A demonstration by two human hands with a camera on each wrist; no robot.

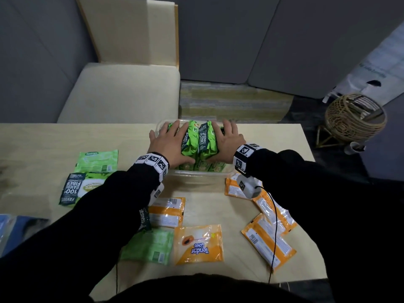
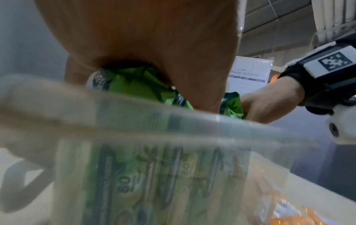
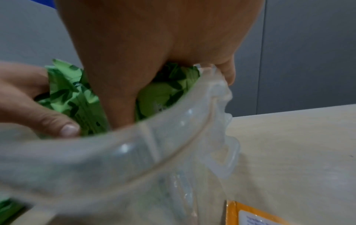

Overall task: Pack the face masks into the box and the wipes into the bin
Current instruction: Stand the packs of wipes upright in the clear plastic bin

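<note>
Green wipe packs (image 1: 197,141) are being pressed into clear bin (image 1: 197,172) by left hand (image 1: 168,142) and right hand (image 1: 227,142), fingers flat, gripping nothing; overstuffed packs risk springing out.

Pale wooden counter (image 1: 251,145). Clear plastic bin (image 1: 203,174) near far edge, packed with green wipe packs (image 1: 197,142) standing on edge. Left hand (image 1: 169,145) and right hand (image 1: 228,142) lie flat with fingers spread, pressing packs from either side. Orange sachets (image 1: 199,243) and green packs (image 1: 97,159) scattered flat on counter. Wicker basket (image 1: 355,117) on floor, right.
</note>
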